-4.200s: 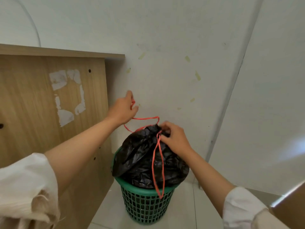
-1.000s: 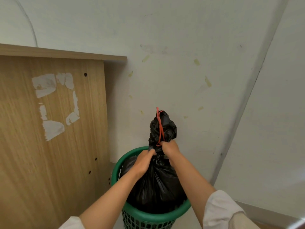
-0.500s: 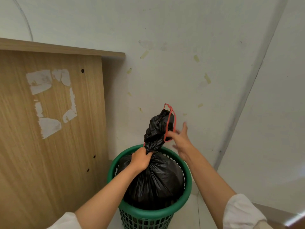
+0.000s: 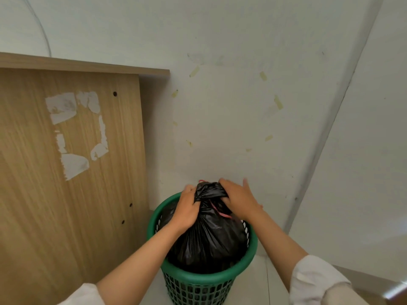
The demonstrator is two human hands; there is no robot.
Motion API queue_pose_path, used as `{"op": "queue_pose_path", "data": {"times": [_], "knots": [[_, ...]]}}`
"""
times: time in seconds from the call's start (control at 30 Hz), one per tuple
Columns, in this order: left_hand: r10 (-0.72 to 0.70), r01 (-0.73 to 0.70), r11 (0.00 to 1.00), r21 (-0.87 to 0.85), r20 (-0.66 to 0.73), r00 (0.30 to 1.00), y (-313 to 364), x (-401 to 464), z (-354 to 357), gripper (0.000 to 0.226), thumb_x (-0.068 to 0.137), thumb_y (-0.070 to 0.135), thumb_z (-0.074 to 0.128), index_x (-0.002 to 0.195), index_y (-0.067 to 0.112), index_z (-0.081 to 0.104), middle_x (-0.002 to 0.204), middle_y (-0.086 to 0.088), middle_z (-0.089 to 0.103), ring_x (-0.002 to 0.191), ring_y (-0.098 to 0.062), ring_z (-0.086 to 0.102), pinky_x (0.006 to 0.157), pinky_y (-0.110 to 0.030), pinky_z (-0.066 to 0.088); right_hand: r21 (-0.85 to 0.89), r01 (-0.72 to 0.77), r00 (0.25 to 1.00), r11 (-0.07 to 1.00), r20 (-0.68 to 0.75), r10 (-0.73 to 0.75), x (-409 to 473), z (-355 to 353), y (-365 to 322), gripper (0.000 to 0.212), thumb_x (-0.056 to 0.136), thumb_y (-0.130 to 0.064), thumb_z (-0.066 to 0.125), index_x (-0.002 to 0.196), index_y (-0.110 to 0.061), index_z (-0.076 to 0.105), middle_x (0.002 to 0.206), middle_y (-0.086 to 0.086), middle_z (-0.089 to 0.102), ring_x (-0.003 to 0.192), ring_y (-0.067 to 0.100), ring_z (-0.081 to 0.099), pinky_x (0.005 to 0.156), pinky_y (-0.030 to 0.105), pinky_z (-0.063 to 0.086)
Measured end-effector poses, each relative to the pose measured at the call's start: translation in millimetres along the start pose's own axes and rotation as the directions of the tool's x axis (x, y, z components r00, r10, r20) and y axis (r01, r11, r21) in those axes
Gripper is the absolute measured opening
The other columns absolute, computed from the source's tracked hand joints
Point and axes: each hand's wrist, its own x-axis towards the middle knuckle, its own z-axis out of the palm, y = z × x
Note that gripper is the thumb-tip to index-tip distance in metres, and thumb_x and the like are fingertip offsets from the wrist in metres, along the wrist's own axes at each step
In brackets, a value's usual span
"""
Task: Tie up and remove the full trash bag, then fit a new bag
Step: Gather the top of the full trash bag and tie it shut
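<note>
Inside the green basket (image 4: 203, 280) sits the black trash bag (image 4: 209, 236), soft, crinkly, likely light. Left hand (image 4: 187, 211) grips its gathered neck; right hand (image 4: 239, 200) cups the knot, red drawstring (image 4: 220, 212) dangling. Best hold: neck below the knot. Wooden panel (image 4: 70, 172) and wall (image 4: 242, 106) crowd the lift.

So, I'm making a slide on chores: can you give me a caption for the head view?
Both hands, left and right, grip the gathered neck of a black trash bag in a green basket.
</note>
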Motion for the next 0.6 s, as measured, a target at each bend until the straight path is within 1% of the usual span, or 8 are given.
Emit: {"op": "queue_pose_path", "data": {"times": [0.03, 0.07, 0.1, 0.23, 0.33, 0.43, 0.5, 0.6], "knots": [[-0.022, 0.019, 0.995, -0.099, -0.025, 0.999, 4, -3, 1, 0.023, 0.099, 0.017, 0.040, 0.111, 0.020, 0.060, 0.112, 0.002, 0.048, 0.106, -0.009, 0.049, 0.096, -0.020, 0.035, 0.196, -0.050, 0.999, 0.979, 0.000, 0.051, -4, 4, -7, 0.021, 0.092, -0.016, 0.050, 0.112, -0.011, 0.049, 0.117, 0.011, 0.062, 0.115, 0.030, 0.056, 0.097, 0.037, 0.035], [-0.064, 0.053, 0.980, -0.193, -0.050, 0.997, 8, -3, 3, 0.026, 0.098, 0.016, 0.042, 0.117, 0.021, 0.058, 0.117, 0.004, 0.048, 0.109, -0.006, 0.048, 0.097, -0.018, 0.033, 0.328, -0.094, 0.995, 0.940, -0.009, 0.103, -6, 10, -15, 0.018, 0.091, -0.011, 0.049, 0.108, -0.009, 0.050, 0.111, 0.013, 0.064, 0.105, 0.030, 0.060, 0.081, 0.030, 0.038], [-0.117, 0.093, 0.958, -0.273, -0.074, 0.990, 13, -4, 5, 0.029, 0.097, 0.013, 0.043, 0.120, 0.023, 0.058, 0.119, 0.004, 0.051, 0.110, -0.007, 0.050, 0.097, -0.020, 0.035, 0.430, -0.130, 0.988, 0.893, -0.022, 0.154, -9, 16, -22, 0.018, 0.091, -0.008, 0.048, 0.109, -0.008, 0.052, 0.109, 0.013, 0.065, 0.101, 0.027, 0.061, 0.074, 0.027, 0.037], [-0.386, 0.265, 0.771, -0.580, -0.093, 0.918, 22, -1, 12, 0.039, 0.091, 0.000, 0.036, 0.118, 0.016, 0.059, 0.116, -0.012, 0.064, 0.105, -0.025, 0.060, 0.097, -0.036, 0.047, 0.605, -0.171, 0.961, 0.777, -0.072, 0.267, -21, 40, -56, 0.027, 0.091, -0.015, 0.041, 0.117, -0.018, 0.046, 0.111, 0.006, 0.062, 0.101, 0.026, 0.060, 0.081, 0.035, 0.046], [-0.505, 0.325, 0.673, -0.664, -0.091, 0.858, 20, 3, 8, 0.039, 0.090, -0.002, 0.033, 0.116, 0.012, 0.057, 0.116, -0.018, 0.063, 0.101, -0.029, 0.060, 0.093, -0.039, 0.049, 0.794, -0.171, 0.961, 0.584, 0.003, 0.277, -33, 55, -75, 0.062, 0.085, -0.031, 0.042, 0.145, -0.035, 0.026, 0.145, -0.006, 0.043, 0.131, 0.013, 0.040, 0.106, 0.033, 0.034], [-0.554, 0.375, 0.648, -0.663, -0.072, 0.830, 23, 4, 4, 0.035, 0.095, -0.001, 0.030, 0.118, 0.010, 0.053, 0.113, -0.014, 0.059, 0.099, -0.025, 0.055, 0.084, -0.032, 0.044, 0.675, -0.099, 0.985, 0.731, -0.035, 0.166, -39, 66, -78, 0.086, 0.077, -0.042, 0.043, 0.154, -0.031, 0.005, 0.159, -0.011, 0.018, 0.143, 0.010, 0.016, 0.120, 0.036, 0.013], [-0.545, 0.379, 0.653, -0.656, -0.060, 0.836, 24, 5, 3, 0.038, 0.097, -0.001, 0.029, 0.126, 0.006, 0.052, 0.116, -0.014, 0.058, 0.099, -0.024, 0.053, 0.084, -0.030, 0.042, 0.595, -0.057, 0.990, 0.802, -0.072, 0.124, -35, 69, -75, 0.084, 0.078, -0.039, 0.048, 0.153, -0.026, 0.012, 0.156, -0.006, 0.027, 0.143, 0.014, 0.024, 0.120, 0.039, 0.017], [-0.543, 0.379, 0.641, -0.667, -0.045, 0.839, 25, 7, -1, 0.040, 0.097, -0.003, 0.028, 0.129, 0.004, 0.050, 0.110, -0.011, 0.055, 0.099, -0.022, 0.051, 0.084, -0.029, 0.040, 0.560, -0.040, 0.989, 0.828, -0.096, 0.113, -26, 72, -73, 0.069, 0.084, -0.017, 0.053, 0.147, -0.022, 0.027, 0.143, 0.001, 0.044, 0.132, 0.021, 0.041, 0.111, 0.037, 0.034]]}}
